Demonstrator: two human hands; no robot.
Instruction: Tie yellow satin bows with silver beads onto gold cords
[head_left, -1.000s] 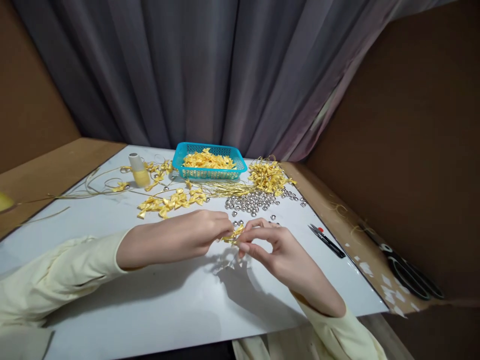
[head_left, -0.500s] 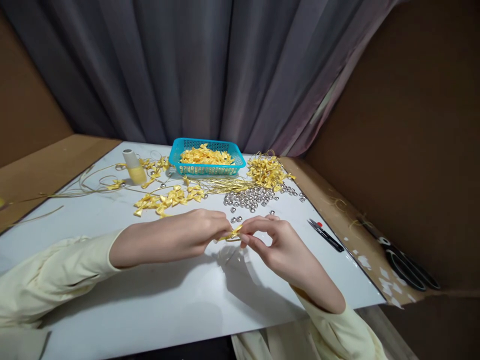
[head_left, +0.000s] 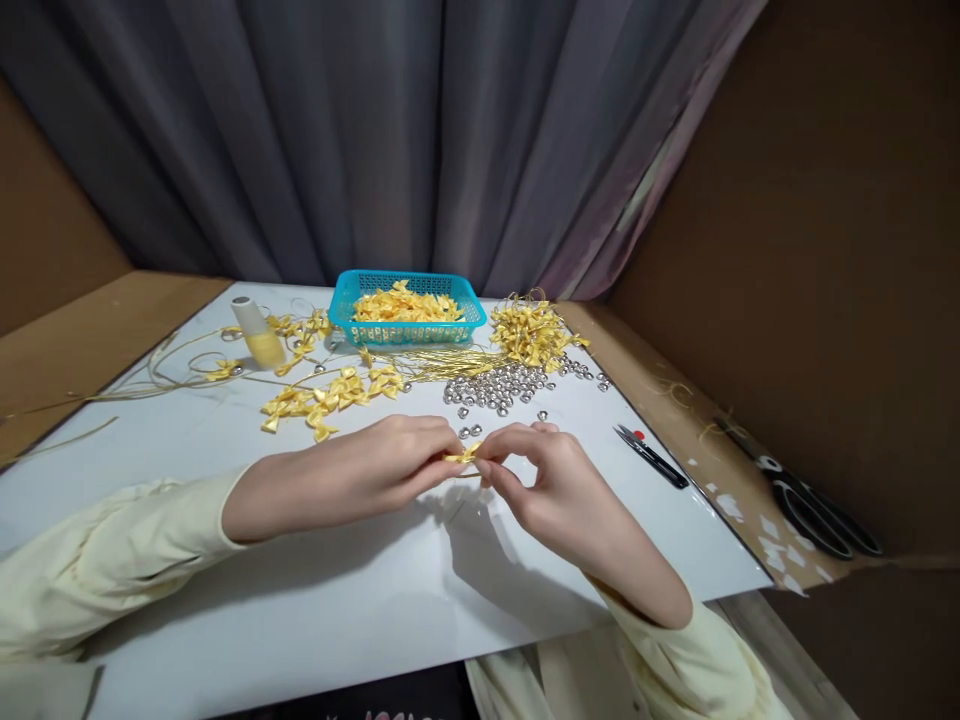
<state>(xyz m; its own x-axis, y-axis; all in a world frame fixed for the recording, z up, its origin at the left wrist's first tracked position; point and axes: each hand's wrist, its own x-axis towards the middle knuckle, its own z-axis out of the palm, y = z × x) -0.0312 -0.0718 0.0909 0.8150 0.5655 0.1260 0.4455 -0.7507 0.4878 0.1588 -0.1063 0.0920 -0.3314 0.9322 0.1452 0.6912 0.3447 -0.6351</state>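
Observation:
A small yellow ribbon bow (head_left: 468, 454) is pinched between my two hands, above the white tabletop. My left hand (head_left: 375, 460) closes thumb and fingers on its left side. My right hand (head_left: 544, 475) grips its right side between thumb and forefinger. A thin gold cord (head_left: 469, 475) runs just below the bow between the fingertips; where its ends go is hidden. Just beyond the hands lie a few silver beads (head_left: 470, 432), with a larger pile of silver beads (head_left: 499, 388) behind them. Loose yellow bows (head_left: 334, 398) are scattered past my left hand.
At the back stands a blue basket (head_left: 409, 335) of yellow bows. Beside it are a bundle of corded bows (head_left: 532, 330) and gold cords (head_left: 450, 364). A yellow-and-white bottle (head_left: 259, 335) is at left. Thread snips (head_left: 651, 457) and black scissors (head_left: 810, 510) lie at right.
Both hands still hold the bow; the left fingers have shifted slightly on it, and the thumb lies differently. The whole view has moved a little.

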